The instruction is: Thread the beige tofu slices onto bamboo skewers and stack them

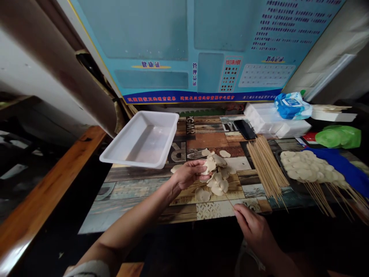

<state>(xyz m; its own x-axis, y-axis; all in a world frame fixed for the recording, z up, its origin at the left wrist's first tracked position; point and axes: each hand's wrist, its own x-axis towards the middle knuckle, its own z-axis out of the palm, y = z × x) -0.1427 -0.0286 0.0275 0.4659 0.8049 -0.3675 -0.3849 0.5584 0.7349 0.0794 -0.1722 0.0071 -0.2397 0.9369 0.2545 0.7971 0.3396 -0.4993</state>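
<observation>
My left hand (186,175) is closed on a pale, thin, irregular slice (210,165), pinched between thumb and fingers; the kind of food is not clear. Lower right of it, my right hand (255,224) grips the bottom end of a thin wooden skewer (228,199). Several overlapping pale slices (218,185) sit at that skewer's upper end, just below my left fingers. Loose slices lie around both, one flat slice (202,195) nearer me and another small slice (225,154) farther off. Part of the pile is hidden behind my left hand.
An white plastic tub (168,152) stands at the left of the patterned table (129,188). To the right lie bare skewers (266,169), a phone (245,129), and a dark tray (291,184) with loaded skewers (313,166). Behind are white packs (265,121) and a blue packet (292,105).
</observation>
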